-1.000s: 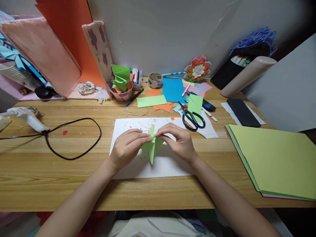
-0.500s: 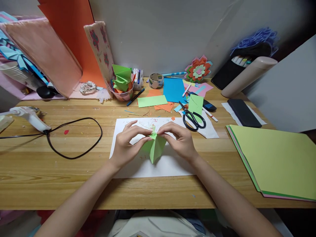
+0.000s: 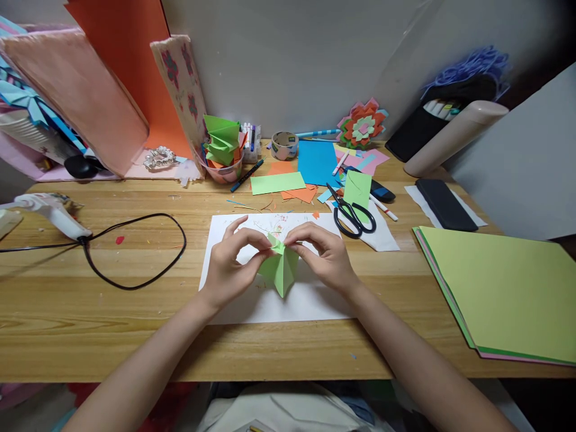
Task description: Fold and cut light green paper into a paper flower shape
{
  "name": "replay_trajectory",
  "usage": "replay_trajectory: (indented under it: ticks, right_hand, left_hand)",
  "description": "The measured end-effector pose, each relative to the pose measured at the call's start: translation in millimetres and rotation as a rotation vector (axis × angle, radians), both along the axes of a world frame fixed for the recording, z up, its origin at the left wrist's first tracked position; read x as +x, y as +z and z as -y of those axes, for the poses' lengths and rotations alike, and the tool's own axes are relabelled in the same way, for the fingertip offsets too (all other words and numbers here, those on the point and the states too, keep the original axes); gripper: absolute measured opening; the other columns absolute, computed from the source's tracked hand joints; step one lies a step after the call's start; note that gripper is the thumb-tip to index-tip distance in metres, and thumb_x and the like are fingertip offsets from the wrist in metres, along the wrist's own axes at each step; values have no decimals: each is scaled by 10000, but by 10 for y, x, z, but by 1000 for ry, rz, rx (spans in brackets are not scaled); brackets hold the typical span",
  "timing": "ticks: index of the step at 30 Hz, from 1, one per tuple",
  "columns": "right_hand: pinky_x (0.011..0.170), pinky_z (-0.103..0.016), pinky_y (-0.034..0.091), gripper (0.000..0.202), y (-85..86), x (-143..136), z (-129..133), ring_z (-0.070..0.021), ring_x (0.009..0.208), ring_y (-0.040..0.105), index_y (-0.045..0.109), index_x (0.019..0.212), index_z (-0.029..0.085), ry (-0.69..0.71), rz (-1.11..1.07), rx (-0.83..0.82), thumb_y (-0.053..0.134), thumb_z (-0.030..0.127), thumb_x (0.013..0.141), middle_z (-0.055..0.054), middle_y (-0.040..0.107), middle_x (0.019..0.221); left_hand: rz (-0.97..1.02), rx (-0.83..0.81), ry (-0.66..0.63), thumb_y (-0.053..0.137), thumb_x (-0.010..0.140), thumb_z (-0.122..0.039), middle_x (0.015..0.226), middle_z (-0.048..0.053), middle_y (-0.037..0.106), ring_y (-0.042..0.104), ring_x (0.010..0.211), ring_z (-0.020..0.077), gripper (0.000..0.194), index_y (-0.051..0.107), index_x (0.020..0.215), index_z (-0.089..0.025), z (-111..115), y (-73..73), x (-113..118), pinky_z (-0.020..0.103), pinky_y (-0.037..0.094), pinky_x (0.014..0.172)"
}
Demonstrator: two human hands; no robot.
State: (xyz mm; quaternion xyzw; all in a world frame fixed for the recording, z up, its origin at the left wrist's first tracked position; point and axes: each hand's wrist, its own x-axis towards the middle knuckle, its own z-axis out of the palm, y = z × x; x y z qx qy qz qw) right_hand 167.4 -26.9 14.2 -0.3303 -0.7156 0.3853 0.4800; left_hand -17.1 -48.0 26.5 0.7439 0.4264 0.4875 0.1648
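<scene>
A folded piece of light green paper is held just over a white sheet, its pointed lower end toward me. My left hand pinches the paper's upper left side between thumb and index finger, with the little finger raised. On the other side, my right hand pinches the upper right edge close to the top folds. Both sets of fingertips nearly meet at the centre and partly hide the folds. Black-handled scissors lie beyond my right hand.
Coloured paper sheets are stacked at the right. A glue gun with a looped black cord lies left. Behind are a tape roll, blue paper, a paper flower, a cup of scraps and a phone.
The folded green paper has turned slightly and its top flap stands more to the left. Both hands keep their pinch, with small finger shifts.
</scene>
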Motion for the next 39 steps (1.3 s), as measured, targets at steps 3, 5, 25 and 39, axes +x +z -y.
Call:
replay_trajectory:
  ticks: [3,5,25,39]
  right_hand:
    - [720,-334,469,125,20,5,-4,-174,815,583,641,865,213,17,18,0,560,129,821,-42,627,844]
    - [727,-340,469,94,37,11,-8,-178,822,581,640,868,210,35,35,5,579,160,818,-47,626,850]
    - [760,-352,473,215,117,1,38,-181,836,560,572,900,200,20,168,162,679,210,714,-47,601,865]
    - [748,-341,480,211,105,-12,52,-177,816,586,590,862,198,-15,202,284,601,96,677,-39,636,837]
  left_hand:
    - [-97,75,-47,588,753,-54,702,-70,627,563,597,65,185,577,850,-211,-8,2,-15,434,364,1016]
    - [-172,116,-76,563,772,-48,698,-61,628,558,602,68,208,595,886,-219,-15,-1,-27,431,372,1004]
    - [-441,321,-6,524,806,-83,701,-17,613,565,638,108,136,566,866,-198,38,8,-3,401,387,934]
    - [-385,148,-129,523,795,-81,1050,44,652,523,1139,203,140,540,866,-201,50,49,28,560,152,1088]
